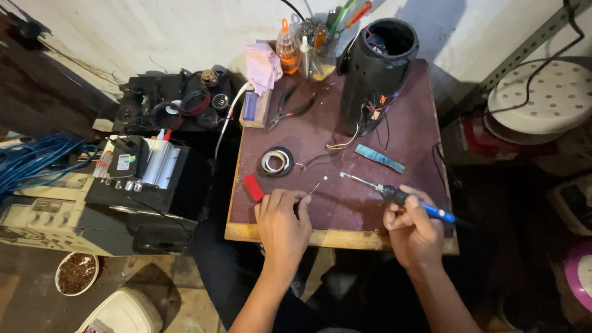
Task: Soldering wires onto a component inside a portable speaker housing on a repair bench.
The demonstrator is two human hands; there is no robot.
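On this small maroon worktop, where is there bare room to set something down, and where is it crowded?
Bare patches on the worktop: the right side past the green circuit strip, and the middle between pliers and solder coil. Crowded: the back edge around the bottles and black speaker shell, and the front, where the left hand and soldering iron sit.

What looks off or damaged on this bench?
The tall black cylindrical speaker housing at the table's far side stands open at the top, with loose red, black and white wires spilling from its side onto the maroon tabletop. A bare round speaker driver lies separately. The right hand holds a blue-handled soldering iron.
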